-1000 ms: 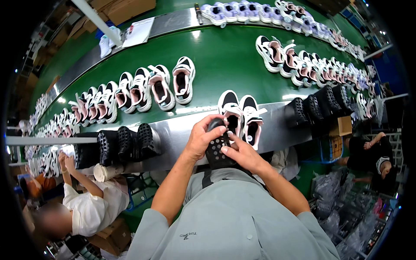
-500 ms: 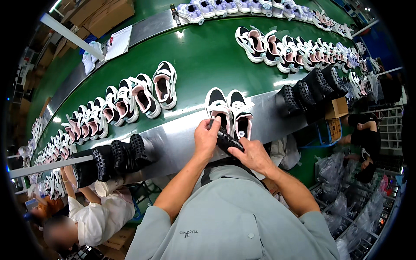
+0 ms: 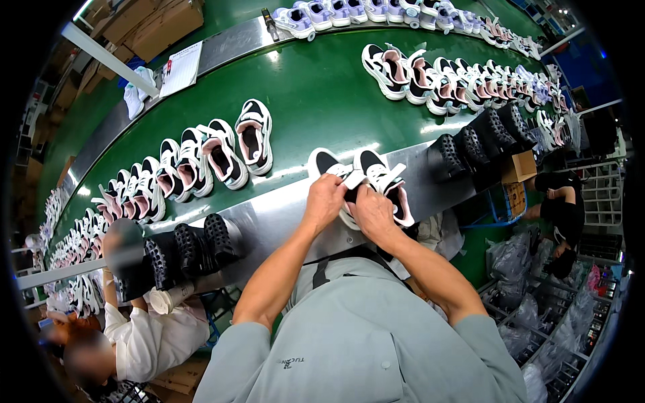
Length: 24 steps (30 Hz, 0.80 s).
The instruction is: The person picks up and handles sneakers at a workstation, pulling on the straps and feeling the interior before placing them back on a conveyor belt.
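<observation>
A pair of white and black sneakers stands on the metal edge in front of me, toes pointing away. My left hand is closed on the side of the left sneaker, fingertips near its white strap. My right hand is closed at the same shoe's opening, fingers curled over its dark inside. What lies between the fingers is mostly hidden. Just right of it stands the right sneaker, its pink lining showing and its white strap sticking up; neither hand clearly grips this one.
Rows of sneakers stand on the green belt, left and right. Black studded blocks flank me, left and right. Lilac shoes and a paper sheet lie along the far rail. A co-worker in white is at lower left.
The glossy black object that both hands held is no longer visible. Both hands have moved up onto the left sneaker. The pair's straps now stick out, and the right sneaker sits more turned.
</observation>
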Motion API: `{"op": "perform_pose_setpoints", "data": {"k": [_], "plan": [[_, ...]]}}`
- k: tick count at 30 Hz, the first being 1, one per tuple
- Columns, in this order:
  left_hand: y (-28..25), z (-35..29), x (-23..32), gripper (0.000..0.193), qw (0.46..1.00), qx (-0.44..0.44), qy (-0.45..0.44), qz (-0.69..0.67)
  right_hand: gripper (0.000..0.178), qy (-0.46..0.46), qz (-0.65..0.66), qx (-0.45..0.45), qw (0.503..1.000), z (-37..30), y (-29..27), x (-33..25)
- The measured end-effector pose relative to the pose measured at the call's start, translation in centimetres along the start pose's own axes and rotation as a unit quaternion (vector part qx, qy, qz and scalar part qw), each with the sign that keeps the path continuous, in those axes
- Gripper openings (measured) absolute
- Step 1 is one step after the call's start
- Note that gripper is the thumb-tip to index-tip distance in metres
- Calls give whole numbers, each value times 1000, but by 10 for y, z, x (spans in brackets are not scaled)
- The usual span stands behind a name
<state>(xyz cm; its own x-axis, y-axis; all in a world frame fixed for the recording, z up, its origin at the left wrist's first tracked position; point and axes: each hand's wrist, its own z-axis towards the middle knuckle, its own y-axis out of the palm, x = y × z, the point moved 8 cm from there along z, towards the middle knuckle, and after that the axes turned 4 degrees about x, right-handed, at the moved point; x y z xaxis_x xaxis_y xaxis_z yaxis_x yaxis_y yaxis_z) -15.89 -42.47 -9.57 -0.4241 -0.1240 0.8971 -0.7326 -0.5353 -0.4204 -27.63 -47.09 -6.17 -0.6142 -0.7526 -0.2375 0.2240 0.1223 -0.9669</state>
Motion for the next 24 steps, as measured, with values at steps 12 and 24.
{"op": "perform_pose_setpoints", "data": {"k": [12, 24], "plan": [[-9, -3, -22, 39, 996, 5, -64, -53, 20, 24, 222, 159, 962, -11, 12, 16], [-3, -39, -40, 41, 982, 40, -182, 15, 30, -41, 374, 2, 926, 37, 17, 35]]}}
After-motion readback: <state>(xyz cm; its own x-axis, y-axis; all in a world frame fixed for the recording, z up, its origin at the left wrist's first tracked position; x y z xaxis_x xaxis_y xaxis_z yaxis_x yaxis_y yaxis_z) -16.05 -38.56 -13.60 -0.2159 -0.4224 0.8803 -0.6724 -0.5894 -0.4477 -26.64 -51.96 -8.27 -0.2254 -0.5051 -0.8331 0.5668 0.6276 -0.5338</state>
